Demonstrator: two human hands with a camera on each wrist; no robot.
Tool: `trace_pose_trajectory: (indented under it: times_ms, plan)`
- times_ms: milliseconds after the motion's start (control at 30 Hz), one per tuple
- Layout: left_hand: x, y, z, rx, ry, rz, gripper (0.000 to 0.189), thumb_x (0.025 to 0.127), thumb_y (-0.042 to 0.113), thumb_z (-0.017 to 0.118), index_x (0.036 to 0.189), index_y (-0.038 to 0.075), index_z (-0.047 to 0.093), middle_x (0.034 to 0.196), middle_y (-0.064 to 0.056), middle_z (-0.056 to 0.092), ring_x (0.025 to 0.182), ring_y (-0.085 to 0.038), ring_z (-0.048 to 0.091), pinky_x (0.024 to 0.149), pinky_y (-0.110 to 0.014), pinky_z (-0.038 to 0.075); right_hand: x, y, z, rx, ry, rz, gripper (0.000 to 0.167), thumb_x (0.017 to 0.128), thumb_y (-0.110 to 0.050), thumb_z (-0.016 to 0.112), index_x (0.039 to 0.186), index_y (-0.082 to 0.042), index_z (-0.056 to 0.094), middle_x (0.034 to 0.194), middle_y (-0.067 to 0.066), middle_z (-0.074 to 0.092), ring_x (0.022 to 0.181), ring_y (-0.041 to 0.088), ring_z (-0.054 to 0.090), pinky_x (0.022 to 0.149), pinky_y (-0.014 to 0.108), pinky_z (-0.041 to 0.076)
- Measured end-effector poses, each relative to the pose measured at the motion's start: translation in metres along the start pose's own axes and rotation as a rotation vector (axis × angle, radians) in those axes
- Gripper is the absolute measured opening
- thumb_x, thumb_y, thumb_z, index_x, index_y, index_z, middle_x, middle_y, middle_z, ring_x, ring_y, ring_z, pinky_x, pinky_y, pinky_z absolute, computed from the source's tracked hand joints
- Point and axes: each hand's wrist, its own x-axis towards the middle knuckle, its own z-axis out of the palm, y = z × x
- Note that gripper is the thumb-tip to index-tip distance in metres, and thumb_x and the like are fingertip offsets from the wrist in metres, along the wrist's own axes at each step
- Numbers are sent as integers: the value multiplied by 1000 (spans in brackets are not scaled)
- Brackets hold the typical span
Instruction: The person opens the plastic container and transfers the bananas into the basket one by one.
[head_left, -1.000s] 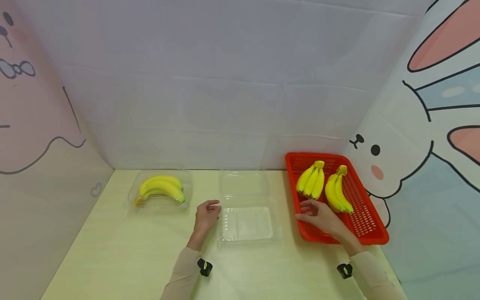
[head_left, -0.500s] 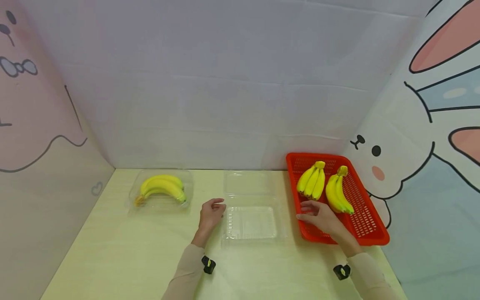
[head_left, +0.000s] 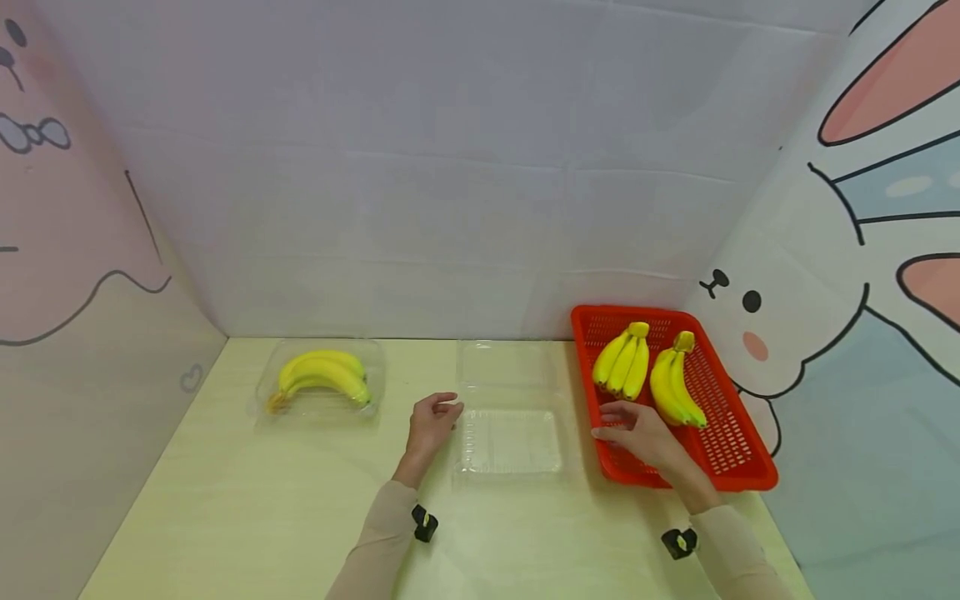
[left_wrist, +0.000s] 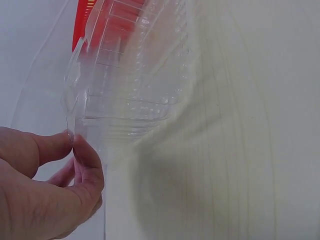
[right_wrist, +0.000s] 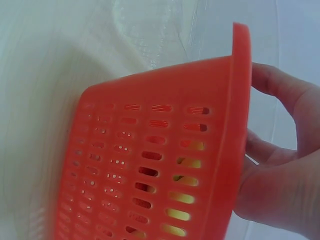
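Observation:
My left hand (head_left: 433, 423) pinches the left edge of a clear plastic clamshell container (head_left: 512, 442) between thumb and fingers. Its lid (head_left: 504, 364) lies folded back toward the wall, and the tray holds nothing. In the left wrist view the thin rim of the clamshell (left_wrist: 145, 75) sits between thumb and fingertip. My right hand (head_left: 637, 432) is at the left rim of a red plastic basket (head_left: 738, 392), fingers loosely bent. Past the rim, in the right wrist view, the fingers of the right hand (right_wrist: 285, 150) are partly hidden. Two banana bunches, one left (head_left: 624, 362) and one right (head_left: 675, 387), lie in the basket.
At the left of the table (head_left: 262, 517) a closed clear container (head_left: 375, 354) holds a bunch of bananas (head_left: 322, 373). A pale cloth wall (head_left: 450, 208) stands behind, with printed side panels left and right.
The left hand has slid the open clamshell to the right, toward the red basket. The right hand, basket and bananas have hardly moved.

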Motion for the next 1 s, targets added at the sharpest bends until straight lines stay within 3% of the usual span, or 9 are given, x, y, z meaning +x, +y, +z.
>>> trace_pose_trajectory:
  times_ms: [400,700,1000]
  plan:
    - [3,2,7,6,-11,6,27,97,6,70,120,-9,68,94,-17,70,84,-33,68,70,-32,59,-3,-5,-1,-3,-11,14,53,94,-19,77,135,7,57,124,23,65,95,22,65,84,34,60]
    - [2,2,11,16,-19,1,28,97,7,70,121,-9,68,92,-15,70,76,-26,68,62,-23,53,-2,-5,-1,2,0,37,54,92,-20,79,135,5,57,124,21,66,94,22,65,84,32,60]
    - [0,0,10,8,-19,2,28,101,15,68,119,-7,69,96,-20,71,83,-33,71,68,-29,59,-3,-5,-1,36,-9,10,54,93,-18,78,134,10,56,122,24,65,94,21,66,82,34,60]
